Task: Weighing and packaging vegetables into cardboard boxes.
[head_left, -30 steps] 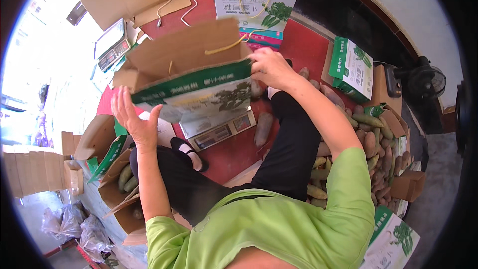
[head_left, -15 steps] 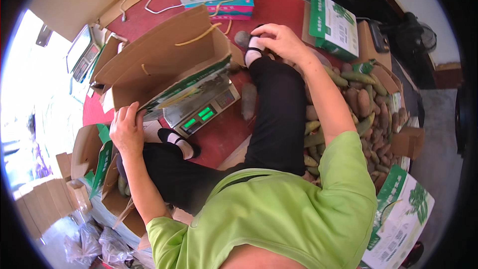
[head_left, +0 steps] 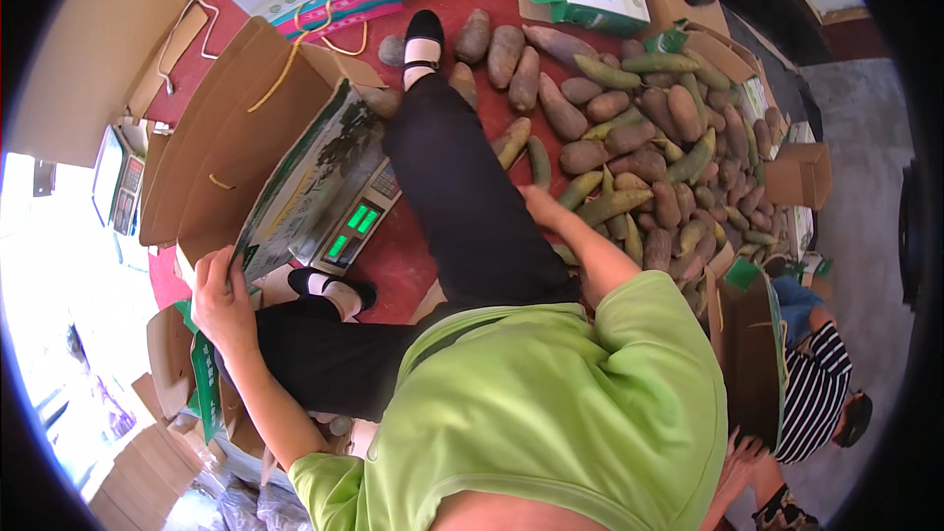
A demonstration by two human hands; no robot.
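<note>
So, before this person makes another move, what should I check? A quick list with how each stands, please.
1. Left hand gripping the open box at its edge: ok.
2. Box mouth open: ok.
3. Scale switched on: ok, its display glows green.
4. Box sitting fully on the scale: cannot tell, its base is hidden.
5. Right hand holding one of the vegetables: cannot tell, its fingers are hidden.

Blown-out glare far L, w/ fisheye bend, blk corners.
</note>
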